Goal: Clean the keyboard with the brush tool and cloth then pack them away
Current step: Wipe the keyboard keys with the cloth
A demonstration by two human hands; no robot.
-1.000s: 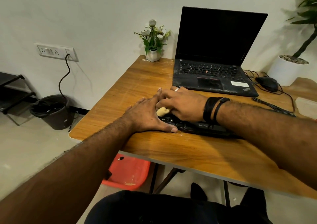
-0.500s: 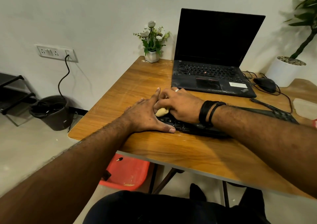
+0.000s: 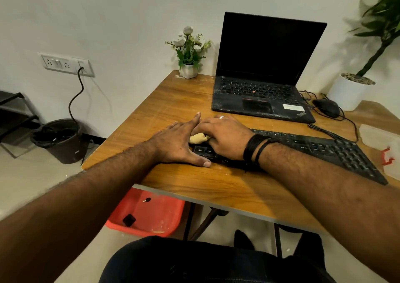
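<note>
1. Head view: the left hand (image 3: 176, 143) lies flat at the left end of the black keyboard (image 3: 320, 150), palm down, fingers (image 3: 195, 118) straight and spread, holding nothing; its thumb rests along the keyboard's near edge on the wooden worktop (image 3: 173, 100).
2. The right hand (image 3: 225, 136) is just beside it, over the keyboard's left keys, knuckles up, wrist wearing black bands. Its curled fingers press a yellowish cloth (image 3: 198, 138) against the keys; only a small wad of it shows between the two hands.
3. Both forearms reach forward from the lower corners, the right one crossing over the keyboard's middle.
4. The keyboard lies slanted across the worktop, in front of an open black laptop (image 3: 266, 70) with a dark screen.
5. A clear container (image 3: 376, 135) with a red clip sits at the right edge, beyond the keyboard's right end.
</note>
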